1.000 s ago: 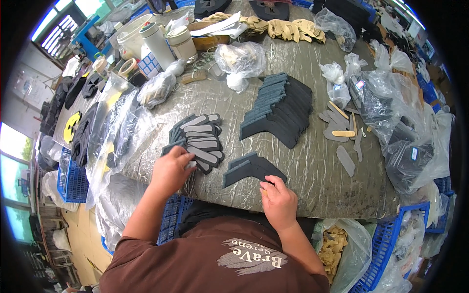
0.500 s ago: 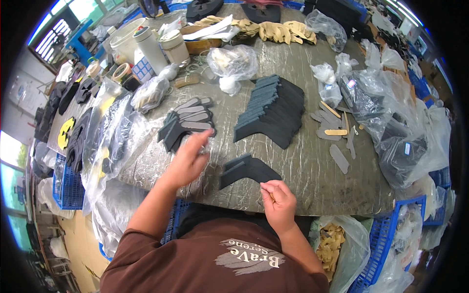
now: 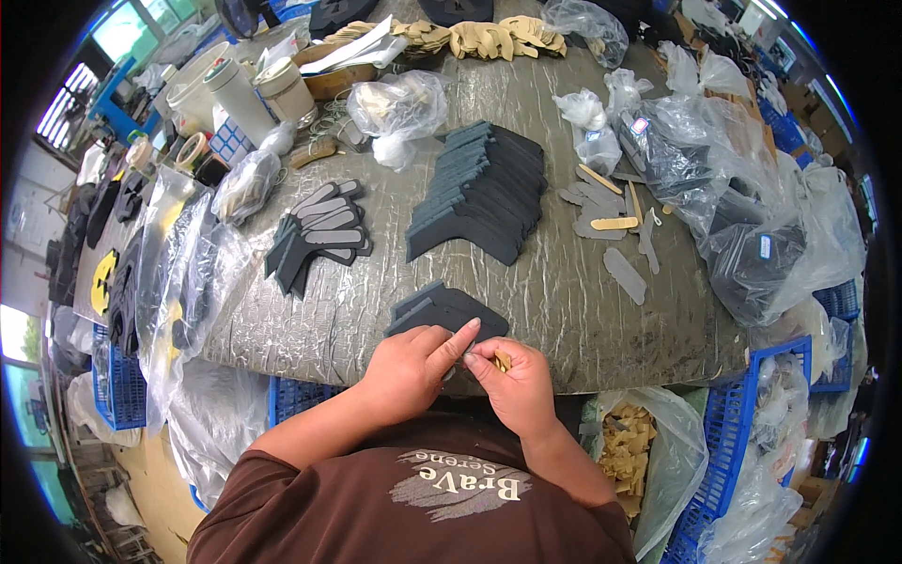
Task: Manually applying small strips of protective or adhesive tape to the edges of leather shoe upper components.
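Observation:
My left hand (image 3: pixel 413 365) is closed, fingers curled, at the near side of a black angled piece (image 3: pixel 453 308) lying flat on the table. Its thumb meets the fingertips of my right hand (image 3: pixel 519 378); whatever lies between them is too small to make out. My right hand is pinched, with a small tan strip (image 3: pixel 503 361) showing in its fingers. Beyond the piece stands a long overlapping stack of similar black pieces (image 3: pixel 479 193). To the left is a smaller fanned group of black pieces with grey pads (image 3: pixel 324 226).
Loose grey pads (image 3: pixel 624 275) and wooden sticks (image 3: pixel 614 224) lie to the right, beside bulky plastic bags (image 3: pixel 752 235). Jars (image 3: pixel 285 91) and wrapped bundles stand at the far left. Below the table's right edge are a bag of tan scraps (image 3: pixel 628 451) and a blue crate (image 3: pixel 728 423).
My left hand has left the fanned group and come down to my right hand at the black piece. The table has shifted left and up in view.

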A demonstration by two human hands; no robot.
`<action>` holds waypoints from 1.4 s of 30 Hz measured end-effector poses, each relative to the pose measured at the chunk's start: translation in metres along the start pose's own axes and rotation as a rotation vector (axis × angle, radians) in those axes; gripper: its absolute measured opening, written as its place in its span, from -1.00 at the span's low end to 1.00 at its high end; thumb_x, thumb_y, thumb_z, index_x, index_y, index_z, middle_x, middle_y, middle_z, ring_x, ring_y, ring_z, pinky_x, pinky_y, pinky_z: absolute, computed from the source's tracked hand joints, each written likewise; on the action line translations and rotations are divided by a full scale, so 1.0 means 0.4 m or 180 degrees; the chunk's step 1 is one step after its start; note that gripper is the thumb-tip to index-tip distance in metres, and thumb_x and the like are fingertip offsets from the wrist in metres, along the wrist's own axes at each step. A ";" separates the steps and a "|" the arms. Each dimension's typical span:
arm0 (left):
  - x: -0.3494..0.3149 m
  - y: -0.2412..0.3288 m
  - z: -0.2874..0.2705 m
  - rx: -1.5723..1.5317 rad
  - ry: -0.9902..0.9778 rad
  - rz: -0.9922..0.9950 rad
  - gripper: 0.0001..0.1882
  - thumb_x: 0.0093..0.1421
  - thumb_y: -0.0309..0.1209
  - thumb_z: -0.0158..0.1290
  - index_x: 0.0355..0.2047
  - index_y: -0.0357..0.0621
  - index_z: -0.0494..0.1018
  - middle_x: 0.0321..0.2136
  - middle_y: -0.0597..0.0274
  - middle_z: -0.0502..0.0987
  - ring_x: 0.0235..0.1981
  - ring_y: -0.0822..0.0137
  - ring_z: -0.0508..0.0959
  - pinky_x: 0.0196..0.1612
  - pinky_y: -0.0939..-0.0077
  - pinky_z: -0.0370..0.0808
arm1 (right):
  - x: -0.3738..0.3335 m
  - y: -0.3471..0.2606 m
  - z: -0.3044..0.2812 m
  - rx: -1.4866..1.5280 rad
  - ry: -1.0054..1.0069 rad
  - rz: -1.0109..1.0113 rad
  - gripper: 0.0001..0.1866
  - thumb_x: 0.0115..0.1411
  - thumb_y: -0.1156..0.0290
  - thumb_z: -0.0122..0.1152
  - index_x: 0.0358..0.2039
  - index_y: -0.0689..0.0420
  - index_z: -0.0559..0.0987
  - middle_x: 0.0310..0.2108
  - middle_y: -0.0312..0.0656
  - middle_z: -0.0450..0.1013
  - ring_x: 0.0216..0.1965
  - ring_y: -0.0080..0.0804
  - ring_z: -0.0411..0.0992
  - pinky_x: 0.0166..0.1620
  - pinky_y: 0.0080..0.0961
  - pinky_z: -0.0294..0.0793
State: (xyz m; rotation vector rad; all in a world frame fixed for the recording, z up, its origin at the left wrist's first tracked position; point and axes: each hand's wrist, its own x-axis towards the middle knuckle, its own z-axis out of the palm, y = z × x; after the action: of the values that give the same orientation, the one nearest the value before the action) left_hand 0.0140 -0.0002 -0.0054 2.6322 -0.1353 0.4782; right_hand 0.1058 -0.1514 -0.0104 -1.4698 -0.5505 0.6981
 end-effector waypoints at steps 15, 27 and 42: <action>-0.002 0.012 0.003 -0.2016 -0.0244 -0.0396 -0.37 0.10 -0.59 0.01 0.22 -0.22 0.16 -0.33 0.02 0.46 -0.29 0.09 0.50 -0.20 0.36 0.46 | -0.003 0.027 -0.009 0.1559 -0.0240 0.0760 -0.98 0.16 0.55 0.06 -0.38 0.17 0.45 -0.56 -0.34 0.39 -0.55 -0.70 0.30 -0.49 -0.70 0.30; 0.022 -0.041 -0.036 -0.1762 0.0381 -0.0094 -0.78 -0.11 -0.60 0.26 -0.43 -0.17 0.48 -0.43 0.19 0.48 -0.38 0.22 0.52 -0.35 0.44 0.46 | 0.000 0.013 -0.011 0.2429 0.0380 0.0847 -0.90 0.20 0.42 -0.18 -0.30 0.07 0.34 -0.26 -0.08 0.44 -0.54 -0.56 0.29 -0.50 -0.61 0.35; 0.122 -0.115 -0.039 -0.1737 -0.1083 -0.2573 -0.91 0.04 -0.47 0.17 -0.45 -0.23 0.55 -0.66 0.38 0.46 -0.60 0.58 0.40 -0.51 0.62 0.35 | -0.022 0.083 -0.062 -0.3440 0.0267 -0.1625 -0.72 -0.11 0.40 0.26 -0.30 0.06 0.59 -0.60 -0.32 0.26 -0.56 -0.37 0.36 -0.53 -0.39 0.32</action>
State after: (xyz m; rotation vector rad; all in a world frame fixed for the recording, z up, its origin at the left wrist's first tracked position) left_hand 0.0628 0.0474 0.0056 1.9738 0.5885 -0.2553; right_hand 0.1146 -0.1758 -0.0438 -2.1867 -1.2962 -0.1378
